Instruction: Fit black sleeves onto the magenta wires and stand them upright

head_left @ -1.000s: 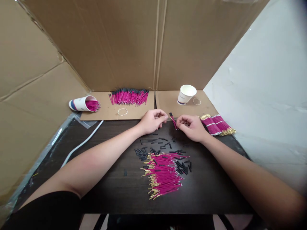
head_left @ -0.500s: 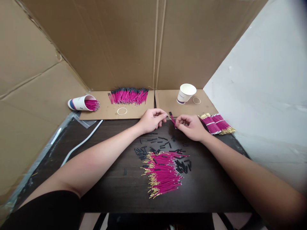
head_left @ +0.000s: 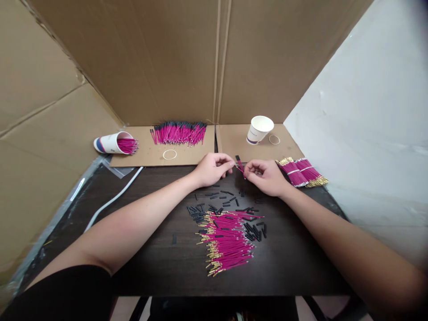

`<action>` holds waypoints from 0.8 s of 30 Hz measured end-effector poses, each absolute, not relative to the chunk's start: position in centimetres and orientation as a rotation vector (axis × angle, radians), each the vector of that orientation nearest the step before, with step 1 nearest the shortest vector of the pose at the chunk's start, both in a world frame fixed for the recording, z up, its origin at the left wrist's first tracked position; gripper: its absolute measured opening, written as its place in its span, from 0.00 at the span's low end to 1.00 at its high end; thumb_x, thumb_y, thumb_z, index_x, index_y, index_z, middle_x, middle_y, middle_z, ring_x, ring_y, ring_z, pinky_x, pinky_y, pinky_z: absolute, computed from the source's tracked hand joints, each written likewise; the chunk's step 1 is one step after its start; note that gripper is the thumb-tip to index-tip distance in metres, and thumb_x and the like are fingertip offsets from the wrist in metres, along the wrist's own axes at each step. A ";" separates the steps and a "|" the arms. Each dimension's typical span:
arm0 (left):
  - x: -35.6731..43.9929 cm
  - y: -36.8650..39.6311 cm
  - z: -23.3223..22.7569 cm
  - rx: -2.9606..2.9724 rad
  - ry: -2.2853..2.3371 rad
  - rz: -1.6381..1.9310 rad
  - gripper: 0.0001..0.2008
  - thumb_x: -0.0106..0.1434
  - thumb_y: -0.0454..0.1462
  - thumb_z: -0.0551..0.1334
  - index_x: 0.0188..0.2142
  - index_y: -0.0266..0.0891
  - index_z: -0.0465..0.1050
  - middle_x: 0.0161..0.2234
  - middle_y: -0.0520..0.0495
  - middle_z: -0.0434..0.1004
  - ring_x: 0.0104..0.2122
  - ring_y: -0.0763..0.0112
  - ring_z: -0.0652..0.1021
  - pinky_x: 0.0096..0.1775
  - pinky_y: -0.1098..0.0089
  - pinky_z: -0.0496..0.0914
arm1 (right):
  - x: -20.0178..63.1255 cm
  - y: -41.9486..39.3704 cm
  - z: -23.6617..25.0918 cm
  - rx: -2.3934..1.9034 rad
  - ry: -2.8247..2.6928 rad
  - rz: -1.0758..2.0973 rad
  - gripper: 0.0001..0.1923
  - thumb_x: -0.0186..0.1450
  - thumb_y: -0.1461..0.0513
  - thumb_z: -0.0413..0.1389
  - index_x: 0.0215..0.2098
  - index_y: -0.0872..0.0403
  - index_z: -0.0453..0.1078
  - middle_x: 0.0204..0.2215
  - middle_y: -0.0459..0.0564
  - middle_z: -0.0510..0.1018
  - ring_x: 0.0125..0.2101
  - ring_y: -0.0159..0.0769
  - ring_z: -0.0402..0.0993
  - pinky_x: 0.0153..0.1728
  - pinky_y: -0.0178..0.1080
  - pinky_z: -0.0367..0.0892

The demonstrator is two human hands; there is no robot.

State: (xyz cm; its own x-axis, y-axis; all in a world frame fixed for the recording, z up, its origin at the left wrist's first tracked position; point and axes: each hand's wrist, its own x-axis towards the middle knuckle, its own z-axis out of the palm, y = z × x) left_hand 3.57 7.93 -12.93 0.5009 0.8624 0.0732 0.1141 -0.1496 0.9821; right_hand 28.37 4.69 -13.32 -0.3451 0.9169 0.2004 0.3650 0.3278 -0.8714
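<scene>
Near the cardboard's front edge, my left hand [head_left: 216, 170] is closed in a pinch at the end of a pink wire; what lies between its fingertips is too small to make out. Just to the right, my right hand [head_left: 265, 177] is closed on a few pink wires [head_left: 240, 166], some with black sleeves on their upper ends. Loose black sleeves [head_left: 227, 198] are scattered on the dark table below the hands. Closer to me lies a pile of pink wires [head_left: 230, 243] with gold ends to the left and silvery ends to the right.
Black-capped pink wires [head_left: 180, 133] lie in a row on the cardboard sheet [head_left: 140, 159]. A tipped paper cup [head_left: 109, 143] holds more wires at left. An upright paper cup [head_left: 259, 131] and banded wire bundles [head_left: 301, 171] are at right. Cardboard walls [head_left: 160, 62] surround the table.
My left fingertips have shifted slightly right toward the wires, and the gold end seen between the hands is now out of sight. My right hand has barely moved.
</scene>
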 end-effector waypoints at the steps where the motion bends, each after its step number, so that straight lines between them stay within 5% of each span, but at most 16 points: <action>1: 3.6 7.9 -12.9 1.603 0.866 0.813 0.09 0.75 0.38 0.66 0.40 0.34 0.82 0.32 0.46 0.82 0.24 0.76 0.74 0.28 0.73 0.68 | 28.4 4.7 -13.4 -1.132 -1.873 0.971 0.06 0.63 0.59 0.61 0.31 0.53 0.78 0.24 0.47 0.76 0.24 0.34 0.64 0.27 0.39 0.61; 24: 3.5 7.8 -12.7 1.603 0.868 0.795 0.10 0.75 0.39 0.67 0.40 0.34 0.83 0.31 0.45 0.83 0.24 0.76 0.74 0.28 0.73 0.68 | 28.1 4.4 -13.3 -1.176 -1.840 0.972 0.07 0.62 0.57 0.63 0.30 0.52 0.78 0.23 0.46 0.74 0.24 0.33 0.64 0.27 0.39 0.60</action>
State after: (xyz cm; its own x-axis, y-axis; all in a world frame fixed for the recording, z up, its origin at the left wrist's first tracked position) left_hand 3.45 7.83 -12.71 0.5074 0.8600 0.0544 0.1289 -0.1382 0.9820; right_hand 28.09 4.45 -13.31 -0.3118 0.9331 0.1794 0.3781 0.2950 -0.8775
